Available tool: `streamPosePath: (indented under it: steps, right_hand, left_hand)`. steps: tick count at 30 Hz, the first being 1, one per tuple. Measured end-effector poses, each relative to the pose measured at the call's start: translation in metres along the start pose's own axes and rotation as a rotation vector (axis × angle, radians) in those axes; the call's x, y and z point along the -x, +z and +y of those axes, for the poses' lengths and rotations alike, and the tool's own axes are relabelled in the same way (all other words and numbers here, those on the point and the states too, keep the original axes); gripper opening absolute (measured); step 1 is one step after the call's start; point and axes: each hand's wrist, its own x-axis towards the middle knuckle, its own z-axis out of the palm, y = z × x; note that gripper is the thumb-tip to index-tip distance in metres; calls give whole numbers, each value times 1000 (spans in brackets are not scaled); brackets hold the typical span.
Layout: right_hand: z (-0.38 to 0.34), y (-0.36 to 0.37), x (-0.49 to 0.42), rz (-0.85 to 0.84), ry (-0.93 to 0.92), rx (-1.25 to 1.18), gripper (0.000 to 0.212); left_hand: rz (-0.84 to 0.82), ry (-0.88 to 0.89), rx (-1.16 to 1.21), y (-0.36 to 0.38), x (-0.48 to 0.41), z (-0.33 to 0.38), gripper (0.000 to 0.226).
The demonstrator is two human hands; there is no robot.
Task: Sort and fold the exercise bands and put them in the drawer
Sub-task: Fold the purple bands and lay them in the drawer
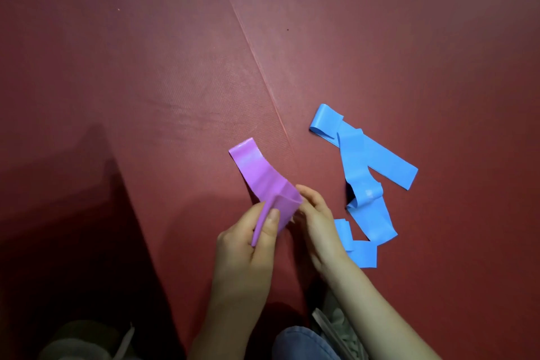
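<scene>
Open red mat (175, 82) ahead and to the left, tangled blue bands (362, 172) lying just right of the hands, knee (304, 342) below

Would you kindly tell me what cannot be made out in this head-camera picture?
In the head view:
- blue bands: they overlap in a heap, so their number is unclear.
- right hand: fingertips hidden behind the purple band, so its grip is unclear.
- purple band's lower end: covered by the left hand.
- drawer: outside the frame.
</scene>
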Motion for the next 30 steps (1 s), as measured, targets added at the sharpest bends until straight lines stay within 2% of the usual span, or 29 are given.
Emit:
streamPosePath:
  steps: [5, 7, 10, 11, 15, 17, 20, 23, 25, 26, 28, 30]
  right_hand:
    - [-2, 0, -11, -73, 296, -149, 29]
    - [-10, 6, -13, -101, 336, -249, 43]
    - [-13, 19, -24, -105, 323, -353, 60]
    - [-13, 21, -27, -83, 315, -397, 57]
    - [-13, 5, -30, 7, 295, -691, 25]
    - [-18, -14, -23, -3, 227, -757, 9]
    - [-34, -50, -10, -51, 106, -799, 63]
    - [-56, -80, 11, -33, 31, -812, 83]
    - [-72, -91, 28, -44, -3, -783, 77]
    - [-82, -94, 39, -38, -12, -721, 60]
    - [-100, -97, 56, 68, -69, -621, 14]
    - [-123, -96, 74, 92, -170, -522, 28]
  left_hand:
    - [27, -21, 201, -2, 0, 26, 19]
    - [33, -34, 262, -4, 1, 33, 27]
    - [49, -44, 347, -8, 3, 38, 16]
    - [48, -50, 380, -10, 2, 38, 11]
    - [67, -76, 424, -15, -2, 44, 12]
    - [107, -77, 415, -18, -1, 51, 20]
    - [179, -80, 413, -20, 4, 63, 26]
    - [212, -102, 431, -21, 13, 74, 20]
    - [224, -110, 446, -23, 18, 83, 19]
    - [232, -101, 442, -24, 21, 91, 17]
    - [263, -72, 426, -26, 25, 104, 16]
    - [300, -30, 409, -30, 31, 124, 15]
